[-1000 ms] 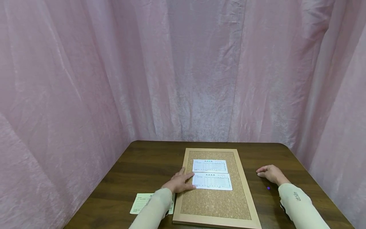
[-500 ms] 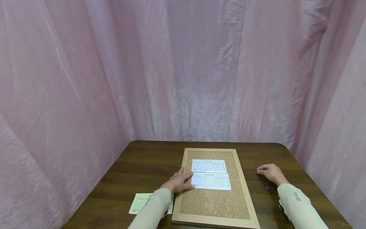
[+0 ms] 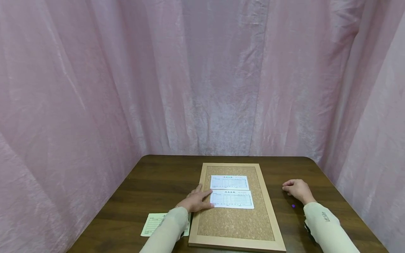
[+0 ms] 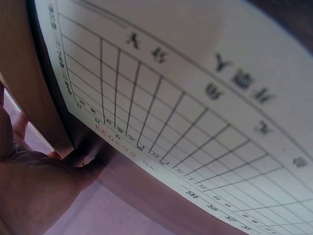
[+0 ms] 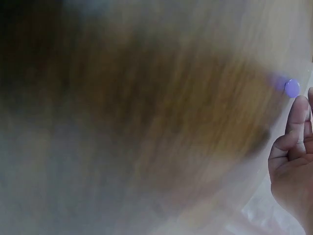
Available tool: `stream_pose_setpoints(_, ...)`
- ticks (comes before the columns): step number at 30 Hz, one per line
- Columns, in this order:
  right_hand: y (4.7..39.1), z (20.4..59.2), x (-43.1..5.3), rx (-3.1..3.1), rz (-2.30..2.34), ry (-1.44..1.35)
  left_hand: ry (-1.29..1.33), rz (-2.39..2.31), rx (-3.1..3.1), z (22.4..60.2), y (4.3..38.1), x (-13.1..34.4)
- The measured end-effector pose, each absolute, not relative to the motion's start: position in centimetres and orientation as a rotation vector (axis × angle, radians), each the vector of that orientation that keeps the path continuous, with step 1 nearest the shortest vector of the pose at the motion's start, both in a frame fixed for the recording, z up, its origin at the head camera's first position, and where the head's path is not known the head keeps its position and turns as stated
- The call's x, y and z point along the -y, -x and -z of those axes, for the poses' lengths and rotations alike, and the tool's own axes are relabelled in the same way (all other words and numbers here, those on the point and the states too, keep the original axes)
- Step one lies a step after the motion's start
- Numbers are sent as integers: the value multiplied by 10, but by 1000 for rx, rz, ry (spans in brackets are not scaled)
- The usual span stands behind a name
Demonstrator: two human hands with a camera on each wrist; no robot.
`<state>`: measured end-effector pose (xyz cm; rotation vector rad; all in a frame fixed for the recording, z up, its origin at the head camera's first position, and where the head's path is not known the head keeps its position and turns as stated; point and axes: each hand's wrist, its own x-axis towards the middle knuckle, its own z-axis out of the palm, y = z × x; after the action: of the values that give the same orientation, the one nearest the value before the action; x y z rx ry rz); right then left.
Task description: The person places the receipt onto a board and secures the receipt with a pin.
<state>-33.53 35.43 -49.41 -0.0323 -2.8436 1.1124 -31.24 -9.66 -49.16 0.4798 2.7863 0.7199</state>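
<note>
The left hand [image 3: 193, 201] lies spread over the frame's left side, fingertips meeting the lower white slip [image 3: 232, 199]. The right hand [image 3: 299, 191] has bent fingers; I cannot tell whether it grips anything. Over the last second both have barely moved, so the slips seem held steady. Near the right hand is a purple piece [image 3: 293, 206], probably a pin, on the desk [image 3: 171, 175]. The wood-framed corkboard [image 3: 235, 225] carries the lower slip and upper white slip [image 3: 229, 182]; a green slip [image 3: 153, 223] lies left.

Pink curtains [image 3: 221, 88], perhaps velvet, hang behind a table [image 3: 171, 179].
</note>
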Motion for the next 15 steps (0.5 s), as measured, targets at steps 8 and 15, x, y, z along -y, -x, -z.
stream_pose_setpoints(8, 336, 495, -356, 2843, -1129, 65, -475, -732, -2778, 491, 313, 97)
stream_pose_setpoints(15, 334, 494, -358, 2810, -1187, 70, -476, -731, -2780, 492, 313, 97)
